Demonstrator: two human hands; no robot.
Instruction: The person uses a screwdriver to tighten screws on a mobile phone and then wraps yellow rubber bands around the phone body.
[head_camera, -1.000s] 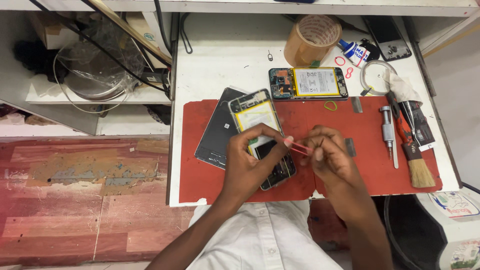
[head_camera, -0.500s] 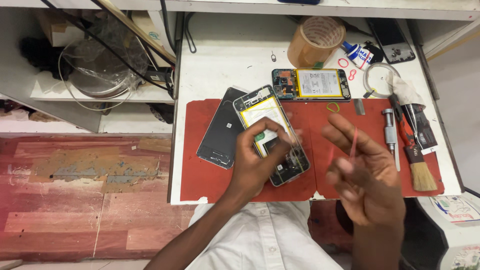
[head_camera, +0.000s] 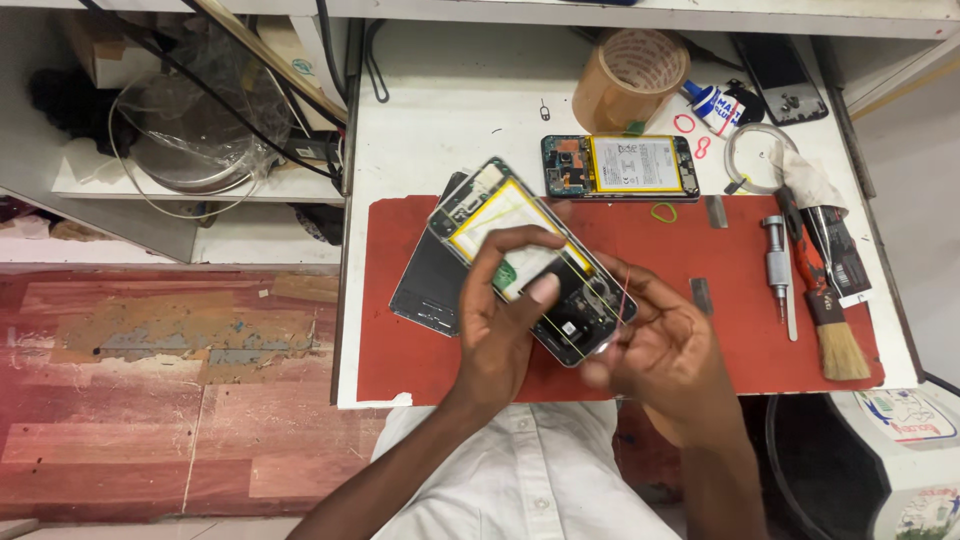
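Left hand (head_camera: 505, 315) grips opened phone (head_camera: 530, 262) above red mat (head_camera: 400, 350), thumb pressed on battery. Right hand (head_camera: 665, 355), raised half-second ago, now back at phone's lower end, fingertips pinching red rubber band (head_camera: 622, 300) there.

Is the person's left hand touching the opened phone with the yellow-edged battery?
Touching. The head view shows the left hand wrapped over the opened phone with the yellow-edged battery, its fingers pressed flat across the middle with no gap.

I sit at a white desk (head_camera: 450, 130); left of it, open shelves (head_camera: 180, 185) above worn red plank floor (head_camera: 150, 400).
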